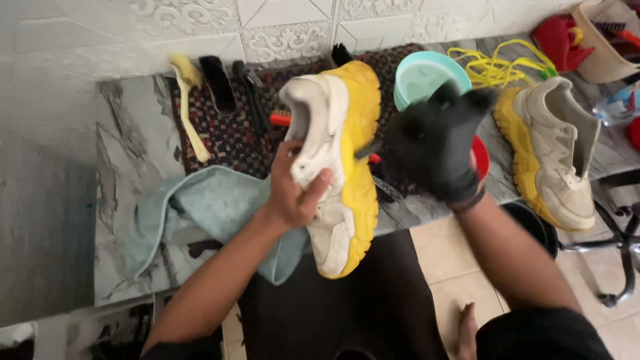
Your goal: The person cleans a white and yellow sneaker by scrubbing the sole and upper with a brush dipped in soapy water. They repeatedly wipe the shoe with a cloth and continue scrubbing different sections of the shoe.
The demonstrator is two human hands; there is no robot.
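Left hand [293, 193]: bare, forearm rising from the lower left, fingers wrapped round the side of a white sneaker with yellow sole [337, 167], thumb across its upper. The sneaker is held up on its side above the front edge of the marble counter [120, 200], sole facing right, toe towards the person.

Right hand [437, 143]: in a black glove, blurred, forearm rising from the lower right, closed on something dark pressed to the yellow sole; what it grips cannot be told, only a dark tip showing at the sole's edge.

Count of items:
- Sneakers, two: one in hand, a second sneaker [557, 157] lying on the counter to the right.
- Cloth, one: pale blue towel [200, 207] under the left wrist.
- Brushes on the patterned mat [233, 137], at least two: a yellow-handled brush [190, 110] and a black brush [217, 83] beside it.
- Bowl, one: teal bowl [423, 77] behind the gloved hand.
- Yellow laces [497, 67], one loose bundle near the bowl
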